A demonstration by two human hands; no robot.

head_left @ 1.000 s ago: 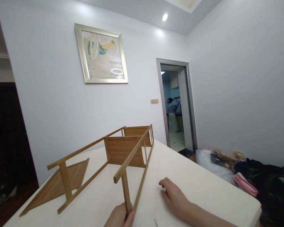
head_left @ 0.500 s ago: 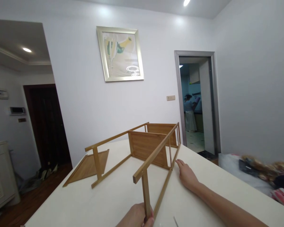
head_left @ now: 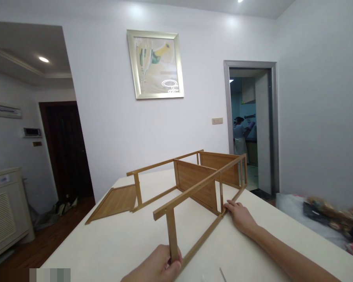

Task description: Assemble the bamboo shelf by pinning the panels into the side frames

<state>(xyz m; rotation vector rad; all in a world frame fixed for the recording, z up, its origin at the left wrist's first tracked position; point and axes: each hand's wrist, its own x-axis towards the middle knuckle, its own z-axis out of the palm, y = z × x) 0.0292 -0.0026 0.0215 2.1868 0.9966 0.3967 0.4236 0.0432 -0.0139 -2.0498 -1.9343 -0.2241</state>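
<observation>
Head view: left fingers [head_left: 174, 268] snug around wooden crossbar [head_left: 172, 233]

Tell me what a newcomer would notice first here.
Probably the wooden frame lying across the white table, the left hand gripping its near crosspiece and the right hand at its lower right rail. To its left lies a wooden panel. Above, a framed picture of a glass and bottle hangs on the wall.

My left hand [head_left: 166, 260] curled closed, toward the near edge of the table [head_left: 76, 250], my right arm [head_left: 288, 250] stretched forward, my right hand [head_left: 240, 216] near its right edge, fingers [head_left: 230, 205] bent.
</observation>
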